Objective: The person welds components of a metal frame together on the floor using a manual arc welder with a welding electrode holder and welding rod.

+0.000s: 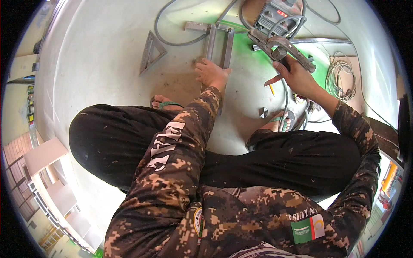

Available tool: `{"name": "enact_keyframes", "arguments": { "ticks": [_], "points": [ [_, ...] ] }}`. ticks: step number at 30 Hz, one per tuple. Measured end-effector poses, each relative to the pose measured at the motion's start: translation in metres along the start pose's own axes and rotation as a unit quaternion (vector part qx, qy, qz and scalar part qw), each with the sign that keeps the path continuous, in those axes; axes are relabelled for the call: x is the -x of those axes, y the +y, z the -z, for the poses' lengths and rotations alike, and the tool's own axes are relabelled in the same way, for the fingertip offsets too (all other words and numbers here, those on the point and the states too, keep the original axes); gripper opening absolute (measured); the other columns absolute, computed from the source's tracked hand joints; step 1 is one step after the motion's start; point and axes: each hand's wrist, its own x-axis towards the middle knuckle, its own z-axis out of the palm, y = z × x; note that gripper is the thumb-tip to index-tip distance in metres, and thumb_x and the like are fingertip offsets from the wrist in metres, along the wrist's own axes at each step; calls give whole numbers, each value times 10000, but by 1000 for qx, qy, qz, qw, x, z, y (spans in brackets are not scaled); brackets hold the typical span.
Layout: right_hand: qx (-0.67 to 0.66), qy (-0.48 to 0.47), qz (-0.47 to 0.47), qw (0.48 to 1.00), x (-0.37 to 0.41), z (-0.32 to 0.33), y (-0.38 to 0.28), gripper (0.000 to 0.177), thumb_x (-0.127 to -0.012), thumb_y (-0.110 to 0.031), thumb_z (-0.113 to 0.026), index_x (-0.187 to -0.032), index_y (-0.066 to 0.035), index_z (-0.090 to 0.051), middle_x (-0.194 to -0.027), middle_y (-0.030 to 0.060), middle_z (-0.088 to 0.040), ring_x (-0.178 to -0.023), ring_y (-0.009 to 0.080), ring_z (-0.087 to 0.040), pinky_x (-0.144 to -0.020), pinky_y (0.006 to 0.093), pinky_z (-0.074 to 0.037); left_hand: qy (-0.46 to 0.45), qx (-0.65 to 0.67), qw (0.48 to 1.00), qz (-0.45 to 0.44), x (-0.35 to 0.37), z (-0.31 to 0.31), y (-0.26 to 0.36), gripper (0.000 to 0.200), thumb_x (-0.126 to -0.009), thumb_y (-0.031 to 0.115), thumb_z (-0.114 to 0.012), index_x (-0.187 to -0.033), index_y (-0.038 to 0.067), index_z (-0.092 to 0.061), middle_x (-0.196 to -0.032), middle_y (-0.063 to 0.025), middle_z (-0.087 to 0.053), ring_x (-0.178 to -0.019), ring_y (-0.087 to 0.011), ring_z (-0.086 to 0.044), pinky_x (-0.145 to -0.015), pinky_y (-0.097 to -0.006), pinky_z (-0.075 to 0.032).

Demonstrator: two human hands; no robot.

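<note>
I squat on a concrete floor in black trousers and a camouflage shirt. My left hand [211, 73] rests flat on a frame of grey steel bars [219, 43] lying on the floor, fingers spread over its near end. My right hand [297, 75] grips the handle of a rusty welding electrode holder [279, 45], whose jaws reach up and left toward the bars. A thin orange-tipped rod [272, 81] shows just under that hand.
A welding machine [275, 17] with a red display stands at the top, cables looping around it. A steel triangle square [150, 51] lies to the left. Coiled white wire [340, 77] sits at right. My sandalled feet [165, 103] flank a small metal piece [263, 112].
</note>
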Motion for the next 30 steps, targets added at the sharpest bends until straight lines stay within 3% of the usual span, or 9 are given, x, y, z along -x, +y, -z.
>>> {"name": "enact_keyframes", "arguments": {
  "ticks": [6,8,16,18,21,22,26,28,30],
  "points": [
    [-63,-23,-22,997,-5,-9,15,482,-1005,-441,-490,-1131,24,-502,-843,146,-725,-881,237,-714,-788,360,-515,8,-6,1000,-10,-5,-6,-1,1024,-620,531,-858,-1380,46,-371,-1326,-144,-420,-1260,-310,-425,-994,-502,-412],
    [-82,0,6,997,-4,-13,17,495,-1000,-458,-492,-1145,15,-509,-862,144,-722,-883,240,-709,-784,361,-518,10,13,1000,-14,-7,-8,-2,1024,-599,537,-872,-1331,22,-373,-1310,-193,-411,-1241,-370,-416,-995,-572,-399],
    [-74,-5,-25,997,7,-5,-5,508,-995,-458,-497,-1181,14,-531,-898,136,-702,-891,236,-710,-793,371,-519,14,-22,1000,-14,-5,-8,1,1025,-596,576,-859,-1333,36,-395,-1315,-172,-418,-1222,-345,-445,-977,-532,-419],
    [-29,-74,-58,995,-7,7,-33,457,-1029,-402,-458,-1211,16,-500,-1153,172,-657,-914,184,-724,-768,335,-517,-1,-42,999,-2,-14,8,-3,1008,-602,578,-852,-1332,52,-399,-1306,-145,-431,-1217,-305,-460,-960,-488,-438],
    [-39,-119,-122,985,-1,18,-53,460,-1034,-415,-434,-1212,6,-488,-1081,151,-694,-879,163,-726,-735,324,-518,7,-46,999,7,-14,10,-1,1007,-598,579,-855,-1325,44,-407,-1311,-154,-427,-1219,-317,-456,-958,-500,-436],
    [-67,-83,-54,993,-3,5,-33,462,-1032,-414,-440,-1243,-4,-463,-975,109,-728,-843,153,-727,-702,303,-520,7,-44,999,3,-13,10,-1,1013,-595,581,-856,-1327,42,-409,-1311,-157,-425,-1219,-322,-455,-957,-500,-436],
    [-70,-61,-13,996,-6,-1,-20,475,-1029,-418,-445,-1269,-8,-456,-976,115,-728,-878,157,-724,-713,293,-525,10,-32,999,-11,-15,3,-6,1039,-586,592,-857,-1340,37,-407,-1311,-161,-423,-1227,-333,-452,-958,-506,-439],
    [-43,-98,-131,986,-1,11,-39,542,-992,-504,-458,-1224,-18,-522,-866,110,-711,-835,235,-705,-765,379,-526,13,-29,999,-18,-13,5,-8,1043,-583,597,-856,-1340,36,-407,-1307,-163,-427,-1227,-332,-453,-959,-506,-440],
    [-17,-80,-99,992,-4,6,-29,519,-1006,-462,-462,-1241,0,-504,-974,145,-696,-884,225,-708,-795,365,-526,16,-26,999,-28,-14,4,-7,1047,-581,602,-855,-1340,36,-408,-1302,-165,-431,-1228,-332,-454,-960,-506,-442]
  ]
}}
